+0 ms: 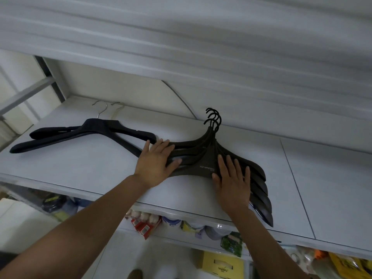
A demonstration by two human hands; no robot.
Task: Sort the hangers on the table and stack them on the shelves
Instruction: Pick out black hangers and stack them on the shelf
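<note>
A stack of several dark brown hangers (209, 156) with black hooks lies flat on the white shelf (90, 168), hooks pointing toward the back wall. My left hand (156, 164) rests on the stack's left arms, fingers straight. On the right arms my right hand (233, 178) presses flat with fingers spread. To the left lie two black wide-shouldered hangers (94, 130) with silver hooks, their right ends reaching my left hand. The lower right ends of the brown hangers stick out past the shelf's front edge.
The shelf board above (181, 47) hangs low over this one. Below the front edge is a lower shelf with packets, jars and a yellow box (221, 266). Bare shelf surface (326, 184) extends to the right of the brown stack.
</note>
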